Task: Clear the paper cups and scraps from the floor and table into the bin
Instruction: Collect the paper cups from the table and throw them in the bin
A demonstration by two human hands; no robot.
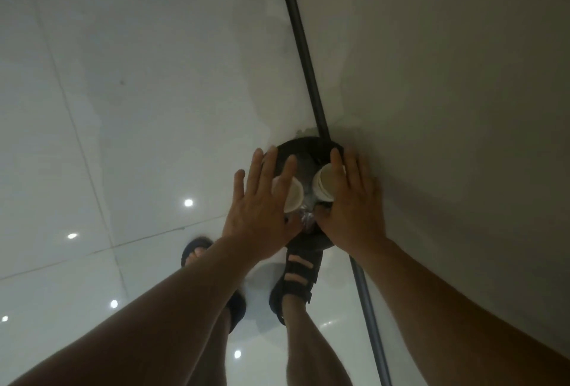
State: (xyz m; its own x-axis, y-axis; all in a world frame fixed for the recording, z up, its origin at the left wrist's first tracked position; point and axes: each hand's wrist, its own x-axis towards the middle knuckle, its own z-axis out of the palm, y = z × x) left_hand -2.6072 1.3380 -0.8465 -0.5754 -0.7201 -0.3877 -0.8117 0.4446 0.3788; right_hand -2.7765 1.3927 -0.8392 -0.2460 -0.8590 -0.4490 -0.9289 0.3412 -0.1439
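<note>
A round black bin (303,146) stands on the floor against the wall, and both my hands hover over its mouth. My left hand (262,200) has its fingers straight and spread. A white paper cup (294,196), blurred, shows just under its index finger, over the bin. My right hand (351,200) lies with its fingers straight along a second paper cup (322,183). Its thumb is tucked below that cup, which sits between thumb and index finger. Something shiny and crumpled (307,216) lies inside the bin between my hands.
A beige wall (447,108) rises on the right behind a dark skirting strip (302,46). Glossy white floor tiles (123,108) spread out to the left. My sandalled right foot (297,274) is at the bin's base and my left foot (196,251) is behind my left forearm.
</note>
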